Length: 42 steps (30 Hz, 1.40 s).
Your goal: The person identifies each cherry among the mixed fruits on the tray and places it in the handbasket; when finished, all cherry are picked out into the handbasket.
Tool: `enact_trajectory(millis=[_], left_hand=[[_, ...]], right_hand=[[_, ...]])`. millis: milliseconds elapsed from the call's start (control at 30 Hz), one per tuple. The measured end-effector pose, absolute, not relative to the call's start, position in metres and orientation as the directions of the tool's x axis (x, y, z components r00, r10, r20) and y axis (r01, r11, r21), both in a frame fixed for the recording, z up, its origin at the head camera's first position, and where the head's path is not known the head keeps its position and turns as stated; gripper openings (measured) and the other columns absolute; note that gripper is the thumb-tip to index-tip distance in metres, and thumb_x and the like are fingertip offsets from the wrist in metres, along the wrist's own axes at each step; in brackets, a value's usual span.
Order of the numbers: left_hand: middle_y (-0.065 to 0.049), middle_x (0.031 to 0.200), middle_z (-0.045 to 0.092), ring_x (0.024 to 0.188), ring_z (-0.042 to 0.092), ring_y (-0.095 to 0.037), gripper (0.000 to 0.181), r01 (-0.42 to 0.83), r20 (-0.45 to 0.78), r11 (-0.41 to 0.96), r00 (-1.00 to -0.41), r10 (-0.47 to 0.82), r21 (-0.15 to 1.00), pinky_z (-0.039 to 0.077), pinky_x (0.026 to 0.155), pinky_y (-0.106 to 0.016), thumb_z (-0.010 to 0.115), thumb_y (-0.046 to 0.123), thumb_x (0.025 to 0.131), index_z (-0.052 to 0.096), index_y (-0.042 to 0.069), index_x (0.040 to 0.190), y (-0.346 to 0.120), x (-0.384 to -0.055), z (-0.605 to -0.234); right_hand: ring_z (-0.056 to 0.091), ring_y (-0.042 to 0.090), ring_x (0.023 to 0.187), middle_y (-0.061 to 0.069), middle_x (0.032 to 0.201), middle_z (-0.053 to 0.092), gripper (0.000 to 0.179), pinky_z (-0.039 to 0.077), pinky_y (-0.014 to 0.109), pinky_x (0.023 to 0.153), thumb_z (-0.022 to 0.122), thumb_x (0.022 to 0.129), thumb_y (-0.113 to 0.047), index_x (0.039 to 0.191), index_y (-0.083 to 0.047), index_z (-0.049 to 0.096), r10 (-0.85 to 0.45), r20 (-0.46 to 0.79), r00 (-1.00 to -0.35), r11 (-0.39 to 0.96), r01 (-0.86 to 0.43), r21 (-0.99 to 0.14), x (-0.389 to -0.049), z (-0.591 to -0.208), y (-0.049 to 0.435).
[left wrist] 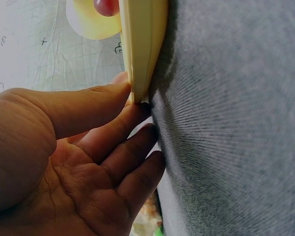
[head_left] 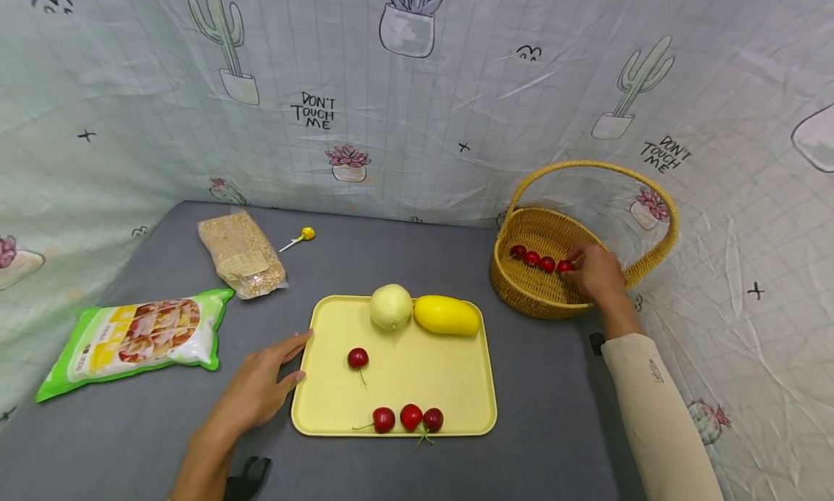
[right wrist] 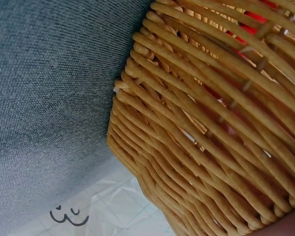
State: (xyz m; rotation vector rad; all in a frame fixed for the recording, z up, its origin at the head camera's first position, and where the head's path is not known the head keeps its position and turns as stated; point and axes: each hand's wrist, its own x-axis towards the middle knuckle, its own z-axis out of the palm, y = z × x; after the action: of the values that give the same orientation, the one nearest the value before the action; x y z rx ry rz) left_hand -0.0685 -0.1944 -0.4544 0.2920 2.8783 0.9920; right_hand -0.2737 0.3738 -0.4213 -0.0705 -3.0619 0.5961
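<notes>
My left hand (head_left: 257, 381) rests at the left edge of a yellow tray (head_left: 326, 407), its thumb and index finger apart and touching the rim. In the left wrist view the other fingers lie relaxed against the grey tabletop. A dark red cherry (head_left: 357, 358) with a stem lies on the tray, with several more cherries (head_left: 384, 420) along its near edge. My right hand (head_left: 596, 273) reaches into a wicker basket (head_left: 521, 287) and pinches a red cherry (head_left: 565, 266) at the right end of a row. The basket's wall hides this hand's fingers in the right wrist view.
A pale round fruit (head_left: 391, 307) and a yellow oblong fruit (head_left: 447, 316) sit at the tray's far edge. Leftward lie a green-and-white food bag (head_left: 140, 338), a clear bag of grains (head_left: 241, 251) and a yellow lollipop (head_left: 308, 233). The basket's tall handle (head_left: 589, 163) arches above it.
</notes>
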Motion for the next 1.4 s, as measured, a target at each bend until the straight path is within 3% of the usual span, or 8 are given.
enact_trajectory(millis=[167,500,733,933,1100,1233,1400], left_hand=[[-0.023,0.152,0.06,0.141,0.054,-0.051,0.068,0.142,-0.028,0.773,-0.979,0.202,0.618,0.046,0.113,-0.07,0.077,0.005,0.095,0.052,0.006,0.157,-0.195,-0.066,-0.456],[-0.021,0.153,0.059,0.142,0.053,-0.051,0.068,0.126,-0.049,0.781,-0.979,0.196,0.611,0.045,0.113,-0.071,0.076,0.007,0.096,0.051,0.009,0.159,-0.194,-0.068,-0.455],[-0.019,0.151,0.062,0.141,0.055,-0.05,0.067,0.135,-0.033,0.778,-0.98,0.196,0.613,0.046,0.113,-0.069,0.077,0.006,0.095,0.052,0.008,0.158,-0.193,-0.068,-0.456],[-0.019,0.15,0.063,0.14,0.056,-0.05,0.067,0.143,-0.017,0.78,-0.981,0.193,0.609,0.047,0.113,-0.068,0.077,0.005,0.095,0.053,0.007,0.157,-0.194,-0.066,-0.456],[-0.019,0.15,0.063,0.14,0.057,-0.049,0.067,0.145,-0.015,0.781,-0.981,0.194,0.608,0.047,0.113,-0.068,0.077,0.006,0.095,0.053,0.007,0.157,-0.194,-0.065,-0.457],[-0.019,0.151,0.062,0.14,0.057,-0.05,0.067,0.139,-0.027,0.785,-0.98,0.195,0.604,0.047,0.112,-0.068,0.077,0.006,0.095,0.052,0.008,0.158,-0.194,-0.066,-0.458],[-0.021,0.152,0.061,0.14,0.056,-0.05,0.067,0.137,-0.026,0.785,-0.981,0.192,0.605,0.047,0.112,-0.069,0.077,0.006,0.095,0.053,0.008,0.158,-0.194,-0.066,-0.458]], right_hand=[[0.068,0.047,0.105,0.03,0.116,0.073,0.037,0.057,0.058,0.082,0.081,0.094,-0.016,0.124,0.0,0.067,0.034,-0.04,-0.999,0.935,0.046,-0.351,-0.276,-0.428,0.376],[0.069,0.048,0.103,0.029,0.113,0.075,0.04,0.056,0.062,0.084,0.082,0.094,-0.02,0.125,0.001,0.068,0.03,0.028,-0.999,0.939,0.018,-0.344,-0.275,-0.427,0.377],[0.07,0.047,0.098,0.027,0.112,0.076,0.039,0.057,0.062,0.079,0.083,0.094,-0.023,0.122,0.001,0.072,0.034,0.18,-0.983,0.925,-0.037,-0.378,-0.26,-0.42,0.368],[0.072,0.045,0.092,0.024,0.107,0.078,0.033,0.056,0.062,0.073,0.088,0.088,-0.015,0.115,0.0,0.076,-0.035,0.402,-0.915,0.919,-0.187,-0.347,-0.244,-0.412,0.35],[0.073,0.035,0.074,0.02,0.1,0.079,0.031,0.057,0.054,0.063,0.09,0.086,-0.014,0.112,-0.003,0.077,-0.141,0.536,-0.832,0.905,-0.328,-0.27,-0.228,-0.403,0.328],[0.066,0.026,0.064,0.014,0.093,0.078,0.03,0.053,0.043,0.057,0.093,0.083,-0.016,0.107,-0.006,0.078,-0.211,0.591,-0.778,0.886,-0.408,-0.221,-0.213,-0.396,0.312],[0.061,0.02,0.066,0.009,0.093,0.078,0.033,0.047,0.034,0.057,0.096,0.077,-0.012,0.106,-0.009,0.08,-0.275,0.627,-0.729,0.838,-0.501,-0.215,-0.193,-0.389,0.292]])
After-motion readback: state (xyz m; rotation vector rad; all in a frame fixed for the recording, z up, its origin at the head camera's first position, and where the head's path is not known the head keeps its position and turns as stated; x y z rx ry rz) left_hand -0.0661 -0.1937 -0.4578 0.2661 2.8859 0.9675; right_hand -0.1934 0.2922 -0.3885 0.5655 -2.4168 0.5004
